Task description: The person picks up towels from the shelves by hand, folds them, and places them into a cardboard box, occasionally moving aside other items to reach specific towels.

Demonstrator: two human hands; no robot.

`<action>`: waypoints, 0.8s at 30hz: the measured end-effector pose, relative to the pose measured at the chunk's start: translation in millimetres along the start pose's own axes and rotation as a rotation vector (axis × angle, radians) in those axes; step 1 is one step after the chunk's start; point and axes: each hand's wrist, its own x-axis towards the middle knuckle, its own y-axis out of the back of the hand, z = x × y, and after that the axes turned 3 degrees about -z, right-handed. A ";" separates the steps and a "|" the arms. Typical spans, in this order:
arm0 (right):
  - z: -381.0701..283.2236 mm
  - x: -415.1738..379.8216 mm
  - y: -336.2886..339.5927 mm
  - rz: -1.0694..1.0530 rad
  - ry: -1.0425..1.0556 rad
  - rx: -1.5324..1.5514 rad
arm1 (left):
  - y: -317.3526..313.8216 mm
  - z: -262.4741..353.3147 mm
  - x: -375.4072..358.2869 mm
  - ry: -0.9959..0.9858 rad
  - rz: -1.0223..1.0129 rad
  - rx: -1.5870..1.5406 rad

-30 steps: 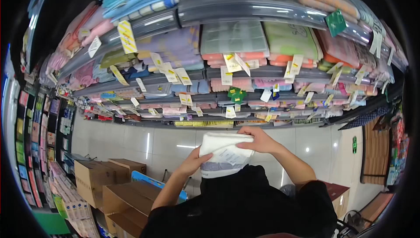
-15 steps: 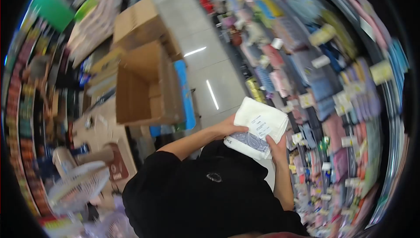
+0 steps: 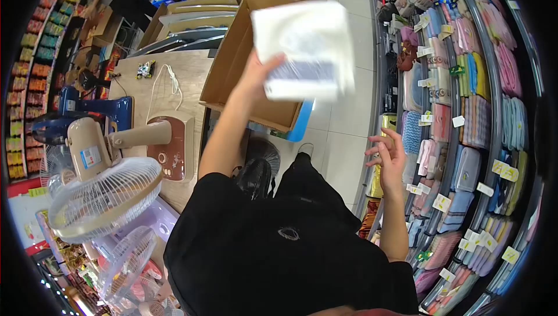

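My left hand (image 3: 256,79) grips a folded white towel (image 3: 308,37) by its lower left corner, thumb on top. A grey-blue band crosses the towel near its bottom edge, and motion blurs its print. The towel hangs over an open cardboard box (image 3: 224,66), covering much of its opening. My right hand (image 3: 389,159) is off the towel, held in the air near the shelf of towels, its fingers apart and slightly bent with nothing in them.
Shelves of folded towels (image 3: 476,121) with price tags line the right side. Left, a wooden table (image 3: 189,72) bears a brown and beige fan (image 3: 104,194). Flat panels (image 3: 197,19) stand behind it. A blue trolley edge (image 3: 301,123) shows under the box. A person bends at upper left.
The towel has moved from in front of my body, where both hands held it, up and left over the box. My right hand has let go of it. The view has turned.
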 end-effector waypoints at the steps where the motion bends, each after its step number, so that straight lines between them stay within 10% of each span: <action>1: -1.1 5.1 -2.8 0.020 -0.010 -0.013 | 14.9 8.9 23.3 -0.063 0.084 -0.021; 9: 51.6 -1.6 12.5 0.224 -0.264 -0.093 | 164.4 -96.2 144.8 0.096 0.109 1.081; 19: 89.9 6.6 29.1 0.193 -0.439 -0.138 | 235.0 -237.0 139.7 0.629 -0.282 0.902; 24: 114.7 9.4 52.2 0.175 -0.464 -0.184 | 356.4 -398.5 103.5 0.875 -0.085 1.838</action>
